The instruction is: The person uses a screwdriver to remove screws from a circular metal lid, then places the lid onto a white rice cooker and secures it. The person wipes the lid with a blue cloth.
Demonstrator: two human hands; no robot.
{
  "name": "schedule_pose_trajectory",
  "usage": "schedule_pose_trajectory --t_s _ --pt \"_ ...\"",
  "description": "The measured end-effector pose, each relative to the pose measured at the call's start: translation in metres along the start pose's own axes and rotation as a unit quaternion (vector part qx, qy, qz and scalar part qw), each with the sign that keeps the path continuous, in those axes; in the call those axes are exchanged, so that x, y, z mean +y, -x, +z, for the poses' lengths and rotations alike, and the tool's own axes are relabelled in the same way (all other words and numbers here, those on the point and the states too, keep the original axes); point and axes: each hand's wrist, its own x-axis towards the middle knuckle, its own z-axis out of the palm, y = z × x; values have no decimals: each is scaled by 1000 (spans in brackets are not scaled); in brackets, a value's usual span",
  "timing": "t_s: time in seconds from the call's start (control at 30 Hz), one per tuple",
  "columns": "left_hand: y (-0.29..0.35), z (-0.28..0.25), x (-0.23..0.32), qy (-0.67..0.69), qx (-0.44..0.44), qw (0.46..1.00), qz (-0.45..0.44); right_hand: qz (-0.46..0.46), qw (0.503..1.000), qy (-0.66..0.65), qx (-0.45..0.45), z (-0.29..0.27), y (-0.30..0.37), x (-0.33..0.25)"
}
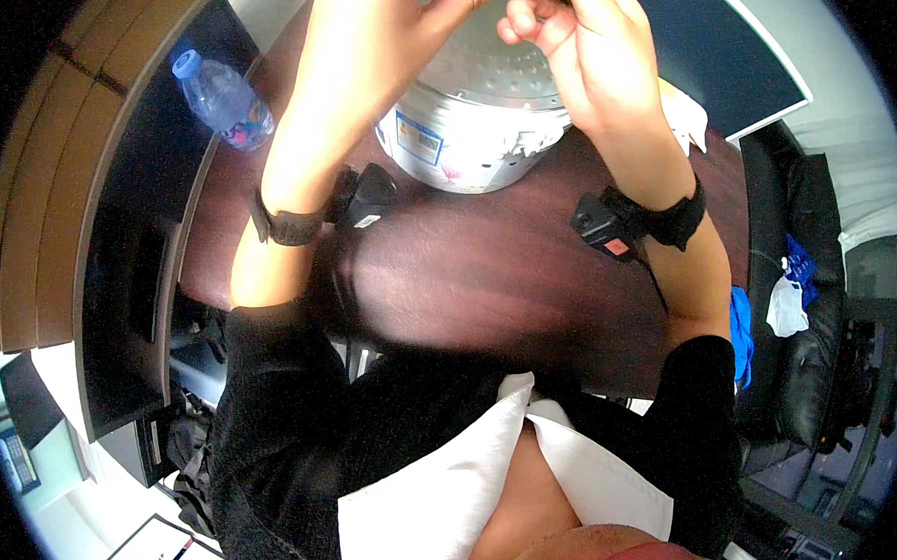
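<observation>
Both my hands are raised at the top edge of the view, over a white round tub whose inner wall is dotted with small holes. My left hand is closed, its thumb stretched towards the right hand's fingertips. My right hand is closed too, with its fingers curled in. Between the fingertips there is something small and dark, mostly cut off by the frame edge, and I cannot make out what it is. A sliver of white shows beside the right fingers. The tub stands on the table and carries a blue-edged label.
The dark reddish-brown table lies under the tub. A clear bottle with a blue cap is at the far left. A dark panel with a white edge stands far right. Black devices are strapped to both wrists. A black sofa is at the right.
</observation>
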Motion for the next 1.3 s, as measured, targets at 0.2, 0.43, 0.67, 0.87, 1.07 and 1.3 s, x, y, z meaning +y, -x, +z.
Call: schedule_pose_trajectory --t_s 0.2,0.43,0.67,0.87,1.07,1.3 --pt "3 -2 8 10 -42 999 -11 86 994 -13 68 -11 12 -15" --pt "26 -9 7 -38 -97 989 -106 84 980 -130 121 -36 -6 -26" --pt "57 -6 -7 -19 -122 981 -152 46 973 -179 141 -31 -34 -27" --pt "64 -3 4 37 -114 948 -296 3 962 -242 125 -35 -60 -44" --pt "61 7 -19 19 -124 939 -320 -53 980 -191 0 -102 -22 -94" --pt "72 16 -33 51 -98 941 -320 -159 946 47 277 -130 88 -139"
